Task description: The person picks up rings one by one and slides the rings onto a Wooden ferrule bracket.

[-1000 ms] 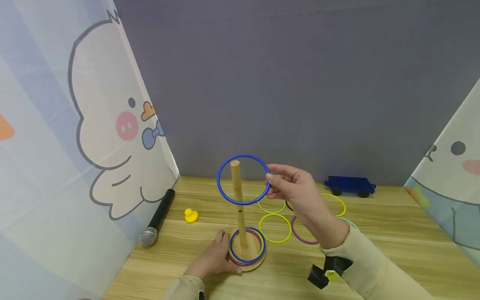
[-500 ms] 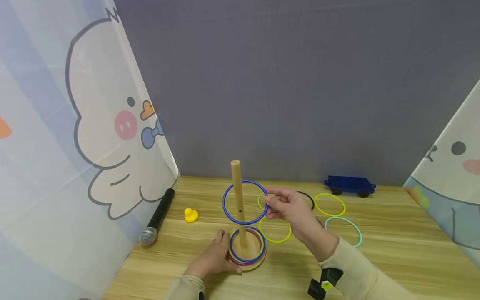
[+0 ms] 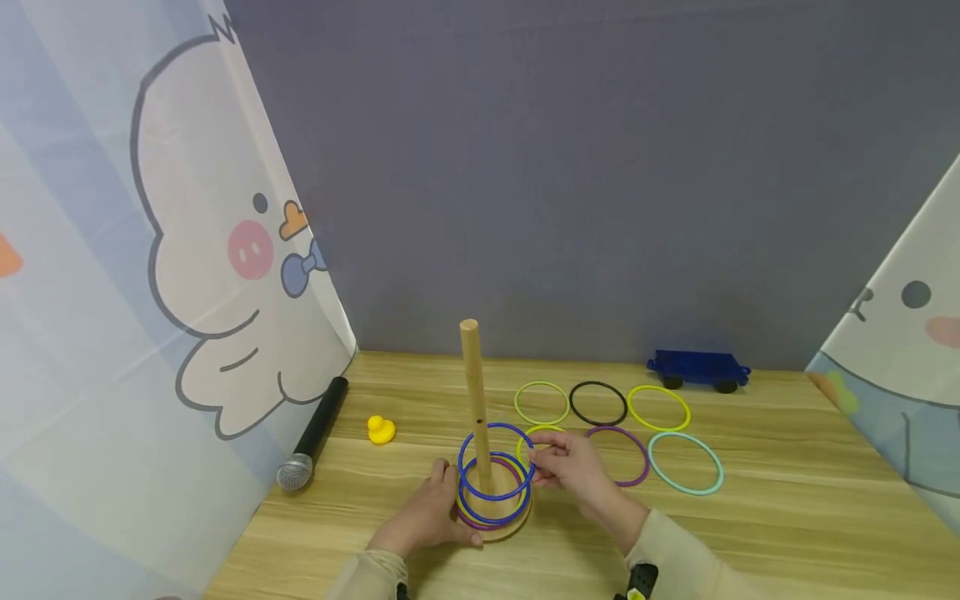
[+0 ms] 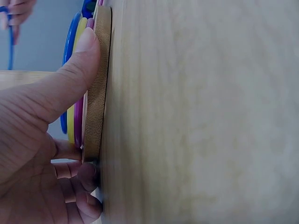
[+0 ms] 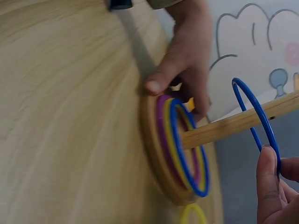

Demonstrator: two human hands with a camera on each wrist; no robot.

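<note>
An upright wooden post rises from a round wooden base. Stacked flat around its foot lie a blue ring, a yellow ring and a purple ring. My left hand grips the base's left edge, thumb at the near side and fingers curled behind. Between thumb and fingers my right hand pinches another blue ring by its right side. That ring encircles the post, tilted, a short way above the stack.
Behind and right of the stand lie several loose rings, among them a black ring, a purple ring and a turquoise ring. A yellow duck and a microphone are at left, a blue wagon at back right.
My right hand has lowered the blue ring from around the post's top down toward the stack. The left hand keeps its hold on the base.
</note>
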